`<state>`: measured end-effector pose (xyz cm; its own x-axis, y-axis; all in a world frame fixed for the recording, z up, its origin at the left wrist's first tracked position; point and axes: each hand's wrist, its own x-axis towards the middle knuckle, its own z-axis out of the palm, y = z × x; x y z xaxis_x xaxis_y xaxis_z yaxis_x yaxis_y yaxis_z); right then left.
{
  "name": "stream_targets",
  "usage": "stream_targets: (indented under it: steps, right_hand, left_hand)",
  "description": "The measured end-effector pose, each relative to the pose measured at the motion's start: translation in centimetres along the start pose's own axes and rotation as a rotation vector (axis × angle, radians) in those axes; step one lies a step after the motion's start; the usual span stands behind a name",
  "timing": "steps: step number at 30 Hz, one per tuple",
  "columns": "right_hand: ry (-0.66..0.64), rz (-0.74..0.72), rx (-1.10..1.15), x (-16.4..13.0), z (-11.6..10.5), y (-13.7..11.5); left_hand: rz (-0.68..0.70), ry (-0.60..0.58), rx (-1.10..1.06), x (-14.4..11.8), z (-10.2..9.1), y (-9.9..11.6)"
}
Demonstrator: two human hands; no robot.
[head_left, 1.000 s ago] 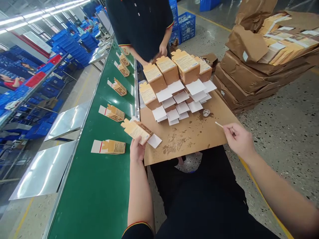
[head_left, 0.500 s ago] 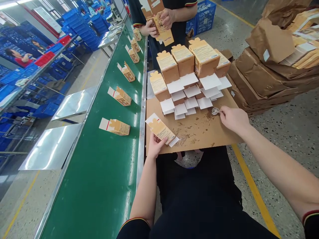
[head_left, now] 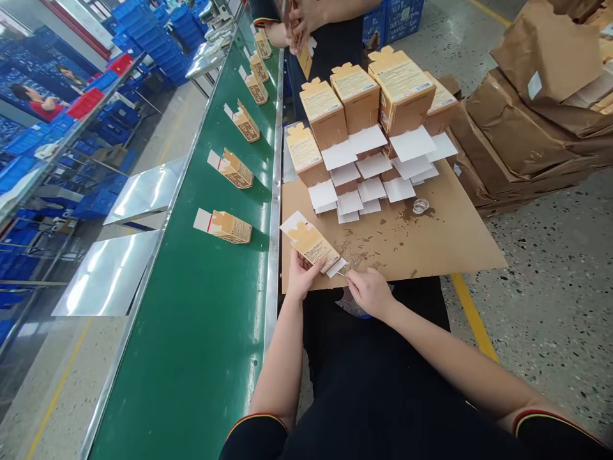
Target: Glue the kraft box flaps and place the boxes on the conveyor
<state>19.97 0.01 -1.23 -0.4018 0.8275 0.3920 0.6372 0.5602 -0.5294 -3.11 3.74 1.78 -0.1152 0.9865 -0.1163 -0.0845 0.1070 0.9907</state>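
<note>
Cardboard carton (head_left: 310,245), tan with a white flap, lies flat on the near left corner of the brown board (head_left: 445,230). The left hand (head_left: 301,276) holds the carton's near end in a closed grip. The right hand (head_left: 370,291), just right of it, pinches a thin stick whose tip touches the white flap (head_left: 336,267). Farther off stand stacked cartons (head_left: 364,108) and a small clear dish (head_left: 420,206). Left runs the green conveyor (head_left: 205,319) bearing more cartons.
</note>
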Motion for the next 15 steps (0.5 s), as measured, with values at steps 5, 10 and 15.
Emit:
stream_targets:
  steps: [5,10,15]
  right_hand:
    - [-0.022,0.012,-0.092,0.0,-0.3,1.1]
    - [0.098,0.108,0.011,-1.1,-2.4,2.0]
    - [0.21,0.196,0.09,-3.3,-4.3,1.9]
  left_hand:
    - [0.018,0.002,0.002,-0.1,0.4,-0.3]
    - [0.052,0.005,0.096,-0.9,1.0,-0.9]
    - [0.175,0.064,0.327,-2.4,1.3,-1.6]
